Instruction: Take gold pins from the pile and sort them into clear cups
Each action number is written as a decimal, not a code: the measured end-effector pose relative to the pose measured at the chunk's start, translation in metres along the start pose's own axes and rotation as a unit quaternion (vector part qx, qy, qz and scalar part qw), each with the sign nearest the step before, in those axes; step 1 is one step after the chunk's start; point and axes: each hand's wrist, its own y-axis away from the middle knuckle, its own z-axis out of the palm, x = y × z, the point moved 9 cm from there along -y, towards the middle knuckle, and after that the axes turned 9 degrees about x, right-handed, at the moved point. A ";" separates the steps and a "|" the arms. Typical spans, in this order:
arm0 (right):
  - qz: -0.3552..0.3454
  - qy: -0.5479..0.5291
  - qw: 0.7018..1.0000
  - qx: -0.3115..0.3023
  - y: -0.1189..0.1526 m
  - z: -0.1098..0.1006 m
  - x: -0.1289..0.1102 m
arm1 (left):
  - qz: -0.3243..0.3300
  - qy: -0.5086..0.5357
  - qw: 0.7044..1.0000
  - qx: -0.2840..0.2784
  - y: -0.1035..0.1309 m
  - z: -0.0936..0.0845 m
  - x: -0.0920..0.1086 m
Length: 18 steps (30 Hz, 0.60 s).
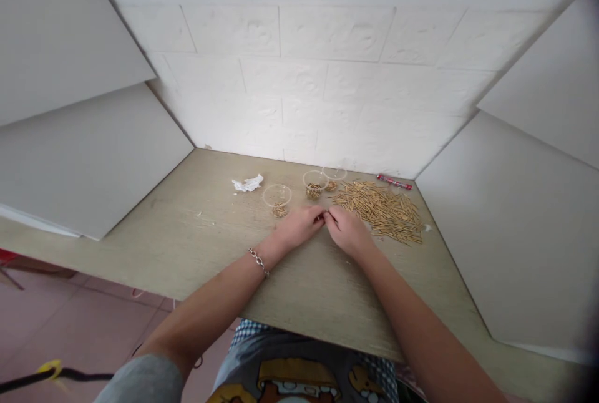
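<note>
My left hand and my right hand meet over the table, fingertips pinched together and touching. Whatever lies between them is too small and too hidden to make out. Just beyond my right hand spreads a heap of thin, gold-coloured pins. Behind my left hand stands a transparent plastic cup with a few small gold pieces at its bottom. Farther back is a second transparent cup, holding more brass-coloured pieces. A third cup sits beside it, also with small pieces low inside.
A crumpled white tissue lies at the back left of the wooden table. Near the wall rests a red pen-like tube. White panels flank the left side, and others the right. A white brick-patterned wall closes the back.
</note>
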 end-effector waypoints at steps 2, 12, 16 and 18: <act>-0.004 -0.006 1.000 0.002 0.000 0.001 -0.001 | -0.012 0.004 1.000 0.006 0.000 -0.001 -0.002; -0.006 -0.015 1.000 -0.002 0.000 0.004 0.001 | 0.003 0.041 0.999 0.012 0.000 -0.001 0.002; -0.021 -0.009 1.000 0.017 -0.001 0.002 0.002 | -0.009 0.041 0.999 0.007 0.000 -0.002 0.003; -0.016 0.010 0.999 0.032 -0.002 -0.001 0.005 | -0.018 0.046 0.999 0.008 0.001 -0.002 0.002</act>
